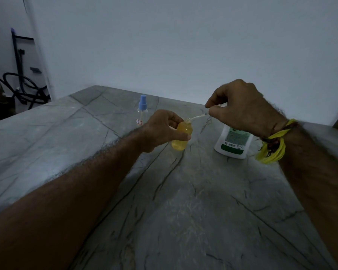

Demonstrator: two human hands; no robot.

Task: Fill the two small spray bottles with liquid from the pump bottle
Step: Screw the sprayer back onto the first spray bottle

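Observation:
My left hand grips a small uncapped spray bottle holding yellow liquid, tilted a little above the table. Its threaded mouth meets the white nozzle of the pump bottle, a white bottle with a green label standing on the table. My right hand rests on top of the pump head, fingers curled over it and hiding it. A second small clear spray bottle with a blue cap stands upright behind my left hand.
The grey veined stone table meets a plain white wall at the back. Its left edge drops off toward dark hoses and a stand on the floor. A yellow thread band hangs from my right wrist.

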